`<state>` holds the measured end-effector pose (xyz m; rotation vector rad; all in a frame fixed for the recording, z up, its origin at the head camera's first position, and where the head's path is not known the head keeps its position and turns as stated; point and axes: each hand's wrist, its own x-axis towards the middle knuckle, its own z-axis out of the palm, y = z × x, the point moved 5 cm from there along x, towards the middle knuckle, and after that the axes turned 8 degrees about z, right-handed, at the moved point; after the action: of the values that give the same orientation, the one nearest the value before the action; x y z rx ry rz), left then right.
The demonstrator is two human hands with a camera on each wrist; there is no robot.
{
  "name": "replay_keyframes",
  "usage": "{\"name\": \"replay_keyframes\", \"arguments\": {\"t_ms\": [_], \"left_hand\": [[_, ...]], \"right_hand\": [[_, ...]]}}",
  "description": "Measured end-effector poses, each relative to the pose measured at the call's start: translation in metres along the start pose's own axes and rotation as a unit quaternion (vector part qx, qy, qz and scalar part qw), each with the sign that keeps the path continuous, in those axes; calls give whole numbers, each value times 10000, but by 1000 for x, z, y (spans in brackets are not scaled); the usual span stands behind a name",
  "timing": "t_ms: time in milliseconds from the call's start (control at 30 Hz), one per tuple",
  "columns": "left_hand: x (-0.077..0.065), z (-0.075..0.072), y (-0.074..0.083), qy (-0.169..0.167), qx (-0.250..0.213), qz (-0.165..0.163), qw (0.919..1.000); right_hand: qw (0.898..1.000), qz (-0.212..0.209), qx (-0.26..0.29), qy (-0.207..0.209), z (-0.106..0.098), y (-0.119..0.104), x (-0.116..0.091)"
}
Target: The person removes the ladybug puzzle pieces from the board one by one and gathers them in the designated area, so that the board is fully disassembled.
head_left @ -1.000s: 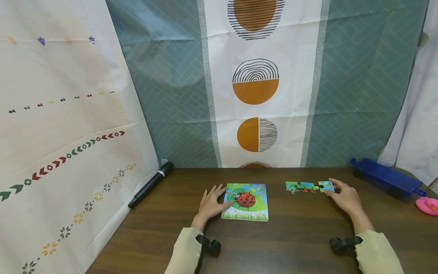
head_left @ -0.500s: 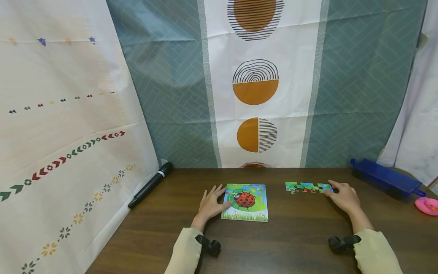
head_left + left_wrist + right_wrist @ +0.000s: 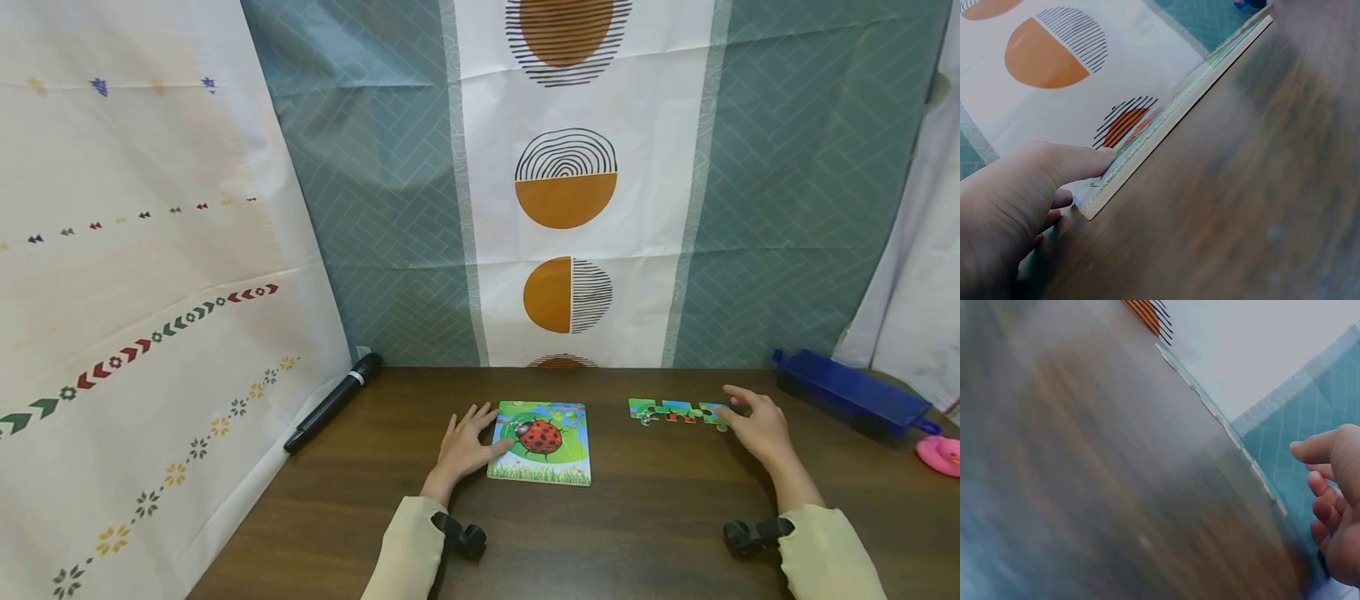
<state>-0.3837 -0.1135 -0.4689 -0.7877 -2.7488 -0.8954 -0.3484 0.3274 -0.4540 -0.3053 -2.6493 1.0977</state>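
A square ladybug puzzle board [image 3: 551,462] lies flat on the table, a little left of the middle. At its left edge my left hand [image 3: 459,454] rests with spread fingers; the left wrist view shows the thumb [image 3: 1085,161] lying on the board's near corner. Right of the board, a row of joined jigsaw pieces [image 3: 677,408] in green, blue and red lies flat. My right hand [image 3: 761,429] hovers at the row's right end, holding nothing, fingers loosely bent. In the right wrist view, a gap separates its thumb [image 3: 1310,450] from the strip of pieces [image 3: 1229,428].
A black marker-shaped object [image 3: 333,404] lies at the table's left edge. At the back right stands a blue tray-like container [image 3: 855,392], with a pink rubber duck [image 3: 939,455] near it. Patterned cloths [image 3: 585,208] hang behind the table and along its sides.
My right hand has let go of the right-end puzzle piece and lifted off it, thumb and fingers parting. The left hand and the ladybug board stay put.
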Motion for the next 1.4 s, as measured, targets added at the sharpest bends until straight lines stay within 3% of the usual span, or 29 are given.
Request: {"name": "replay_keyframes", "arguments": {"t_ms": [200, 433, 533, 800, 1067, 1400], "left_hand": [[0, -1, 0, -1, 37, -30, 10000], [1, 0, 0, -36, 77, 13, 10000], [1, 1, 0, -73, 87, 18, 9999], [1, 1, 0, -36, 134, -25, 9999], [3, 2, 0, -43, 210, -84, 9997], [3, 0, 2, -77, 230, 11, 9997]], "right_hand": [[9985, -192, 465, -216, 17, -41, -4], [9904, -844, 967, -513, 71, -105, -16], [9854, -851, 1167, -897, 99, -127, -21], [9766, -726, 1474, -1391, 154, -168, -36], [9715, -700, 1268, -1878, 182, -179, -48], [9681, -1223, 669, -2084, 186, -177, -51]]}}
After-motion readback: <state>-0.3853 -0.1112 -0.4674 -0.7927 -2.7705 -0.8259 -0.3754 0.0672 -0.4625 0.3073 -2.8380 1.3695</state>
